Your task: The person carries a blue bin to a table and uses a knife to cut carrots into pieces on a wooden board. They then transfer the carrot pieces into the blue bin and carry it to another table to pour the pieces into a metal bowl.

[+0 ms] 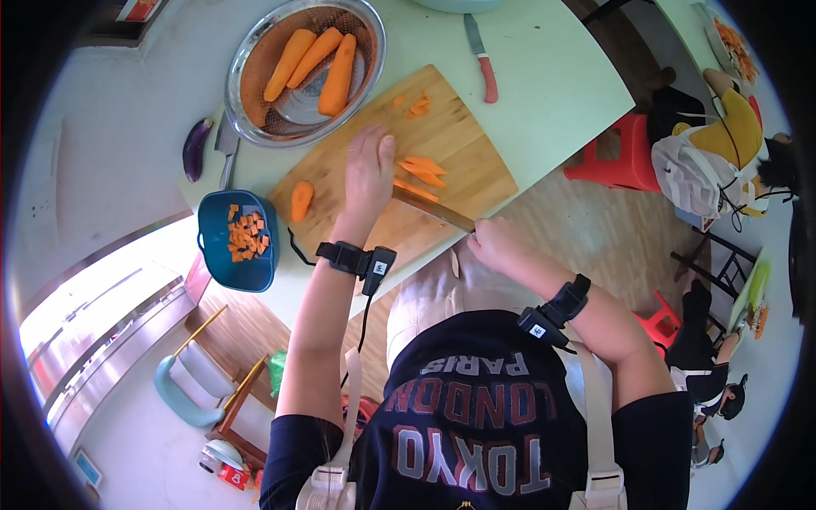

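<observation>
My right hand [497, 244] is wrapped round the handle of a kitchen knife [435, 209], its blade lying toward my left hand over the wooden cutting board [463, 140]. My left hand [371, 166] is on the board by the blade's far end, fingers pressed together; whatever is under them is hidden. Right beside the blade and that hand lie carrot slices [422, 172]. Farther up the board are small carrot scraps [418, 106]. A carrot piece [302, 201] rests to the left of my left hand.
A metal colander [378, 51] holds three peeled carrots [338, 76]. Carrot cubes sit in a blue container [212, 265]. Nearby are an eggplant [196, 150] and a cleaver [226, 149]. A red-handled knife [486, 76] lies beyond the board. Other people sit on the right, near a red stool [625, 157].
</observation>
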A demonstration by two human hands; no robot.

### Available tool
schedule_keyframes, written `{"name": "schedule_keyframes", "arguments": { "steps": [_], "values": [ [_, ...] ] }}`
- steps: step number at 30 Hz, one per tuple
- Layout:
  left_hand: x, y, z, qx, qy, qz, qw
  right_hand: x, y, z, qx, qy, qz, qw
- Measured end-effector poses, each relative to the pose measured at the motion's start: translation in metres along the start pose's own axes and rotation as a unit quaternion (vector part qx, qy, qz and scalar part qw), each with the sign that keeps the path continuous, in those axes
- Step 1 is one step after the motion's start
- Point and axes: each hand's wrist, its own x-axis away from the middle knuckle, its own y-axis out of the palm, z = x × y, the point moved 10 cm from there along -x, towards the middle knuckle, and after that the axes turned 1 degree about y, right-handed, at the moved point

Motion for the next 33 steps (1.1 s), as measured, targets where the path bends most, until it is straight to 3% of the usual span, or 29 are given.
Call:
{"name": "schedule_keyframes", "arguments": {
  "steps": [5, 7, 10, 21, 26, 29, 31, 33],
  "values": [
    [-0.002, 0.006, -0.019, -0.030, -0.032, -0.016, 0.999, -0.002, -0.001, -0.002, -0.005, 0.026, -0.033, 0.999],
    [0.000, 0.011, -0.035, -0.140, -0.103, -0.050, 0.984, -0.005, 0.000, -0.003, -0.004, 0.032, -0.043, 0.999],
    [-0.004, 0.019, -0.042, -0.161, -0.115, -0.078, 0.977, -0.007, -0.001, -0.001, -0.014, 0.032, -0.046, 0.998],
    [-0.001, 0.019, -0.035, -0.138, -0.087, -0.058, 0.985, -0.014, 0.006, 0.009, -0.009, 0.042, -0.041, 0.998],
    [0.000, 0.013, -0.024, -0.131, -0.064, -0.027, 0.989, -0.017, 0.006, 0.009, -0.018, 0.002, 0.013, 1.000],
    [0.004, 0.013, -0.029, -0.140, -0.066, -0.021, 0.988, -0.012, 0.002, 0.005, -0.030, 0.017, -0.014, 0.999],
    [0.005, 0.010, -0.044, -0.138, -0.064, 0.027, 0.988, -0.014, -0.003, -0.003, -0.025, 0.002, 0.007, 1.000],
    [0.006, 0.011, -0.051, -0.164, -0.074, 0.011, 0.984, -0.015, -0.005, -0.006, -0.017, -0.016, 0.029, 0.999]
  ]
}}
